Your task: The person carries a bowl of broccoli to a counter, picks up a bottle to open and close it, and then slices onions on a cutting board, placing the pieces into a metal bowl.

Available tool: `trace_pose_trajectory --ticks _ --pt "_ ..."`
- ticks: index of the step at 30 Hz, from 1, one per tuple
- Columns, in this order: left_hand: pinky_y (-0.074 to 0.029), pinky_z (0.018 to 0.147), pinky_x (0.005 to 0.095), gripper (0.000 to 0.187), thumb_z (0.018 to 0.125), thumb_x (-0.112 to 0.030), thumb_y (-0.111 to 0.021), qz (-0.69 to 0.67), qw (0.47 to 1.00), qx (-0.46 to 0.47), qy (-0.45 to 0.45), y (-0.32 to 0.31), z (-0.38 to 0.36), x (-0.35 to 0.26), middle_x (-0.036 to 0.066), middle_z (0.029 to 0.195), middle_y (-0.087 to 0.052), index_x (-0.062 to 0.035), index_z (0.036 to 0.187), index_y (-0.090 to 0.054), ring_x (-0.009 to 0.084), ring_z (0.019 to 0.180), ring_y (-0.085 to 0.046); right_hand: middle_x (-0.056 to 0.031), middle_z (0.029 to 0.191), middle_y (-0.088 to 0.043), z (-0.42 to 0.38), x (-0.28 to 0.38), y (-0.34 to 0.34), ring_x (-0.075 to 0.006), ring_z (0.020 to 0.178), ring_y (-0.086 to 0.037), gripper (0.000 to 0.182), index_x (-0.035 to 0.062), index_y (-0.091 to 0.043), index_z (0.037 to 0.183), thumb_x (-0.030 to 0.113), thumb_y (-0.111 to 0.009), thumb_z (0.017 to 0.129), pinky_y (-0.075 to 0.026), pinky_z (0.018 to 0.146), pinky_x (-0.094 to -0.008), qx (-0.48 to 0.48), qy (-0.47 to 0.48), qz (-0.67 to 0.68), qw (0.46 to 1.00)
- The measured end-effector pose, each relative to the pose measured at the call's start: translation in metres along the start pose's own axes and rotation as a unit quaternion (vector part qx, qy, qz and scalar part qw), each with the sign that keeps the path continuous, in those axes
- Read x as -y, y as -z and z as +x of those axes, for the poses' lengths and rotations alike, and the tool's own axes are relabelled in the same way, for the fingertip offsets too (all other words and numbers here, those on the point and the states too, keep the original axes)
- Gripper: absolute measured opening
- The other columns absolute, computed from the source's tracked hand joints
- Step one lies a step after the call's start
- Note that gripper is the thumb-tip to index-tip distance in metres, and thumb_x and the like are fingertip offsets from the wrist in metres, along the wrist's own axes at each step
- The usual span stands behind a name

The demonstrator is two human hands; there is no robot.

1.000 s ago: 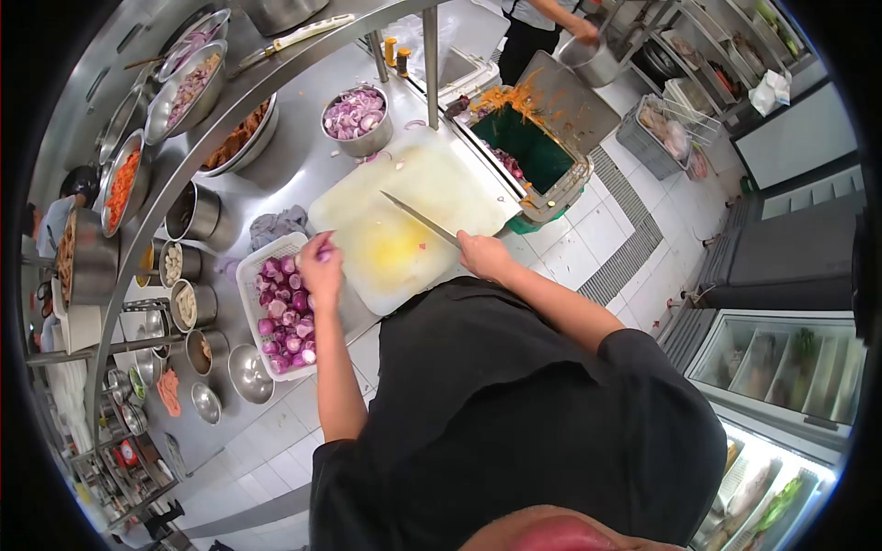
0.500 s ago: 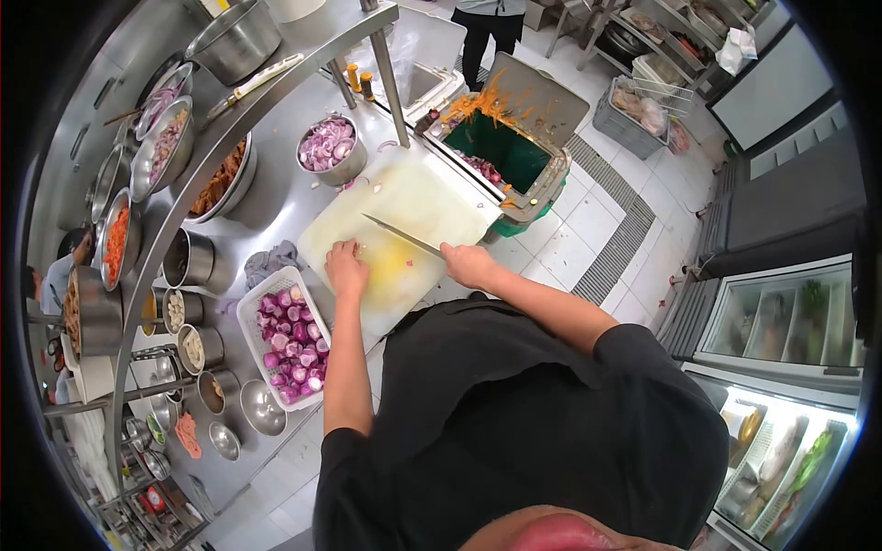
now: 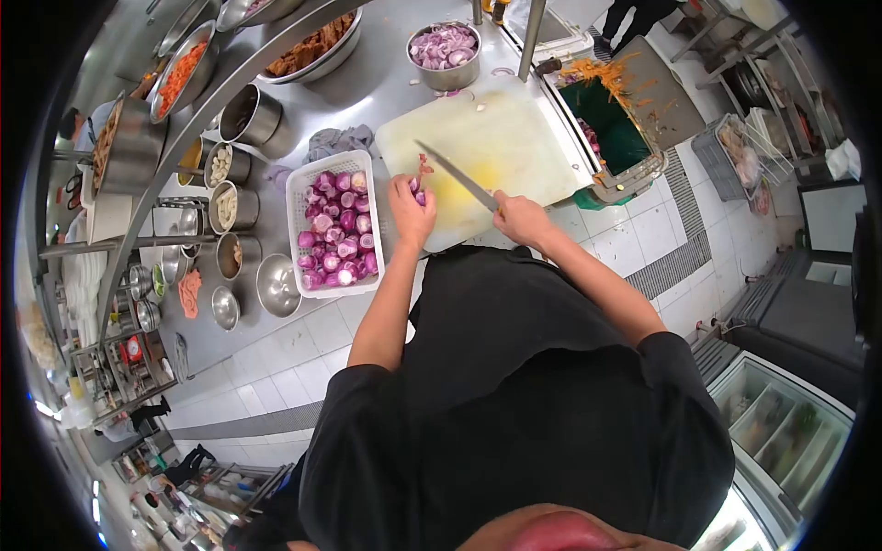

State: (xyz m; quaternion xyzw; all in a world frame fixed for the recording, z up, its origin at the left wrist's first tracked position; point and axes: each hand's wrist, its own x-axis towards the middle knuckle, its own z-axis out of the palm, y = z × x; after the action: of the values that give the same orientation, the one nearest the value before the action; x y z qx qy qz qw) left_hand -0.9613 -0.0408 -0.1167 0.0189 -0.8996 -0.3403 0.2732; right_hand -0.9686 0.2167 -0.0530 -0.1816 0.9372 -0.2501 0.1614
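Note:
My right hand (image 3: pixel 520 220) is wrapped round the handle of a kitchen knife (image 3: pixel 457 174). Its blade points up and left above the pale, yellow-stained cutting board (image 3: pixel 514 119). At the board's left edge, my left hand (image 3: pixel 411 213) is closed on a purple onion (image 3: pixel 419 193), which its fingers partly hide. Small reddish scraps (image 3: pixel 425 163) lie just beyond those fingertips. Left of this hand stands a white plastic basket (image 3: pixel 292 197) of peeled purple onions (image 3: pixel 338 225). Behind the board is a steel pot (image 3: pixel 447 77) of sliced onion (image 3: pixel 445 46).
A bin (image 3: pixel 602 119) with a green liner and orange peelings adjoins the board's right side. Grey cloth (image 3: pixel 340 141) lies behind the basket. Steel pots (image 3: pixel 250 115) and bowls (image 3: pixel 277 285) crowd the left, under a metal shelf rail (image 3: pixel 175 156). People stand farther off.
The camera view has swung left, so the table appears farther right. An onion now shows in my left hand, with scraps beside it. The knife stays in my right hand over the board.

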Motion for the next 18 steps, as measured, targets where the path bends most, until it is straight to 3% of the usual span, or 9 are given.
trace_pose_trajectory --ticks 2,5,7,9,11,15,18 --pt "-0.044 0.094 0.0522 0.036 0.082 -0.009 -0.069 -0.003 0.999 -0.049 -0.002 -0.001 -0.007 -0.006 0.024 0.114 -0.055 0.0010 0.113 -0.052 0.0438 0.105 -0.054 -0.0251 0.083 -0.071 0.008 0.004 -0.011 -0.0450 0.080 -0.070 0.025 0.0005 -0.055 0.107 0.021 -0.058 0.093 -0.055 0.073 -0.0565 0.046 0.039 -0.012 0.998" --pt "-0.044 0.095 0.0521 0.037 0.081 -0.007 -0.068 -0.002 0.999 -0.050 0.005 -0.004 -0.008 -0.005 0.024 0.113 -0.054 0.0002 0.113 -0.051 0.0439 0.105 -0.054 -0.0242 0.089 -0.072 0.012 -0.011 -0.016 -0.0438 0.084 -0.071 0.031 0.0008 -0.058 0.116 0.022 -0.056 0.092 -0.057 0.075 -0.0541 0.067 0.047 -0.025 0.996" --pt "-0.045 0.094 0.0516 0.035 0.081 -0.007 -0.068 -0.006 0.999 -0.034 0.021 -0.003 -0.004 -0.008 0.024 0.112 -0.055 -0.0001 0.111 -0.052 0.0429 0.104 -0.054 -0.0256 0.092 -0.072 0.009 -0.044 -0.015 -0.0442 0.087 -0.071 0.030 0.0004 -0.057 0.113 0.021 -0.057 0.092 -0.057 0.075 -0.0545 0.013 -0.007 -0.021 1.000" --pt "-0.045 0.092 0.0511 0.033 0.081 -0.006 -0.068 -0.014 0.999 -0.016 0.034 -0.004 0.003 -0.011 0.023 0.111 -0.055 -0.0003 0.109 -0.052 0.0419 0.103 -0.054 -0.0271 0.089 -0.072 -0.001 -0.072 0.004 -0.0460 0.084 -0.071 0.027 0.0001 -0.057 0.110 0.021 -0.058 0.093 -0.056 0.074 -0.0567 -0.077 -0.125 -0.023 0.989" --pt "-0.046 0.089 0.0496 0.027 0.082 -0.003 -0.066 -0.052 0.993 0.017 0.108 -0.009 0.012 -0.010 0.022 0.107 -0.056 -0.0002 0.106 -0.053 0.0397 0.099 -0.055 -0.0281 0.084 -0.071 -0.014 -0.098 0.019 -0.0476 0.080 -0.070 0.026 0.0003 -0.055 0.109 0.020 -0.059 0.093 -0.055 0.072 -0.0594 -0.160 -0.194 -0.027 0.968" --pt "-0.046 0.086 0.0486 0.023 0.082 0.001 -0.063 -0.072 0.993 0.022 0.095 -0.017 0.029 -0.009 0.020 0.103 -0.057 0.0002 0.103 -0.054 0.0385 0.096 -0.056 -0.0278 0.081 -0.070 -0.040 -0.085 0.044 -0.0486 0.076 -0.070 0.026 -0.0007 -0.053 0.108 0.019 -0.059 0.093 -0.055 0.071 -0.0605 -0.135 -0.158 -0.046 0.977" --pt "-0.047 0.088 0.0488 0.025 0.083 0.002 -0.062 -0.003 0.999 0.032 0.023 -0.021 0.037 -0.015 0.020 0.106 -0.058 -0.0001 0.106 -0.055 0.0398 0.098 -0.057 -0.0270 0.080 -0.071 -0.029 -0.060 0.026 -0.0481 0.075 -0.070 0.025 -0.0003 -0.052 0.107 0.019 -0.059 0.092 -0.056 0.070 -0.0593 -0.083 -0.087 -0.051 0.991"
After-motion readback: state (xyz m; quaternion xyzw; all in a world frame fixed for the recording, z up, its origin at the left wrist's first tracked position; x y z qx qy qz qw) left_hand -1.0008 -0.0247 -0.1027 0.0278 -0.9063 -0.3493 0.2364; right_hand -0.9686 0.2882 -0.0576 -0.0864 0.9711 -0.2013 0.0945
